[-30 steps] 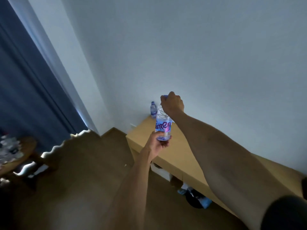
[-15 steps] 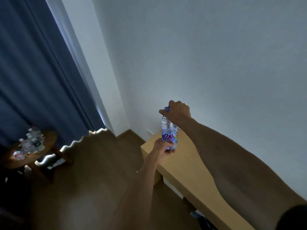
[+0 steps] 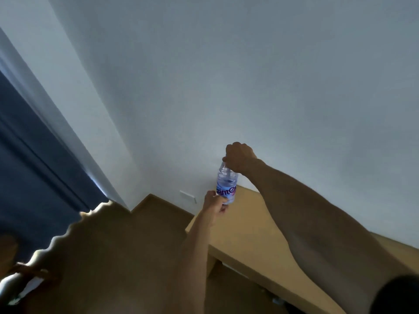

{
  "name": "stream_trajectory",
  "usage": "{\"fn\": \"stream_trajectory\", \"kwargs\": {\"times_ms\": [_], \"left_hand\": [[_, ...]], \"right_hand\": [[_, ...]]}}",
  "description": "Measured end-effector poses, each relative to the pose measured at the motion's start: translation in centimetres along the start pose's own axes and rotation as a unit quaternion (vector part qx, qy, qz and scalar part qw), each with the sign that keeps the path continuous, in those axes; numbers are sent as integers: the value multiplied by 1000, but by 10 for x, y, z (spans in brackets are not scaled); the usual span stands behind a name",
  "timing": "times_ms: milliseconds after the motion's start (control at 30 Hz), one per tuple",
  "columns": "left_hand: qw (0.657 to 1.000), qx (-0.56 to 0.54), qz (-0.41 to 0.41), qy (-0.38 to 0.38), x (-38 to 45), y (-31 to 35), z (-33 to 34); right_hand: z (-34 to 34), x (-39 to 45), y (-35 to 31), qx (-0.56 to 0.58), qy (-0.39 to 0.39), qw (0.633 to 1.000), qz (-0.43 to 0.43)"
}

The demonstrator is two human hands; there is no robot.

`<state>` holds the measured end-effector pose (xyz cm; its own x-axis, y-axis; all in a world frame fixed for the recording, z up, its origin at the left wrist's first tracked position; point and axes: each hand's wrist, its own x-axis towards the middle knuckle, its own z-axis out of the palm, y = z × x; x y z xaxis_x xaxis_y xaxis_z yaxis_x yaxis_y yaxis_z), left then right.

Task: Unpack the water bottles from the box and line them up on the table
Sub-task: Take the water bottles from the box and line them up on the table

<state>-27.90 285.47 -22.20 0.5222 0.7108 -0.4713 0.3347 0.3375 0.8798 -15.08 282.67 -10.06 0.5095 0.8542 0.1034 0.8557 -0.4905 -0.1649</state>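
One water bottle (image 3: 226,185) is held upright at centre frame, over the far end of the desk (image 3: 256,232) by the wall. The right hand (image 3: 239,158) closes its grip over the cap end; the left hand (image 3: 214,203) grips the base. Whether the bottle touches the desk cannot be told. No box and no other bottle is in view (so the count placed and the count remaining cannot be judged); this one appears near placement. The desk is pale wood against a white wall (image 3: 249,75). Wood floor (image 3: 127,257) lower left; blue curtain (image 3: 34,166) at left edge.
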Motion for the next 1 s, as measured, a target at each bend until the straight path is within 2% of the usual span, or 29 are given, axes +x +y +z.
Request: {"fn": "stream_trajectory", "kwargs": {"times_ms": [100, 167, 367, 600, 733, 1000], "left_hand": [[995, 101, 14, -17, 37, 5, -8], [985, 169, 23, -3, 66, 10, -18], [934, 346, 91, 12, 143, 33, -39], [906, 405, 124, 10, 236, 65, -38], [891, 431, 140, 0, 291, 73, -28], [808, 542, 219, -78, 376, 70, 11]], "right_hand": [[18, 27, -3, -18, -13, 1000, 12], [30, 42, -2, -37, -26, 999, 23], [75, 81, 22, -51, -59, 994, 82], [136, 147, 51, -78, -137, 981, 113], [171, 184, 74, -74, -148, 979, 121], [237, 226, 110, -52, -148, 980, 127]]}}
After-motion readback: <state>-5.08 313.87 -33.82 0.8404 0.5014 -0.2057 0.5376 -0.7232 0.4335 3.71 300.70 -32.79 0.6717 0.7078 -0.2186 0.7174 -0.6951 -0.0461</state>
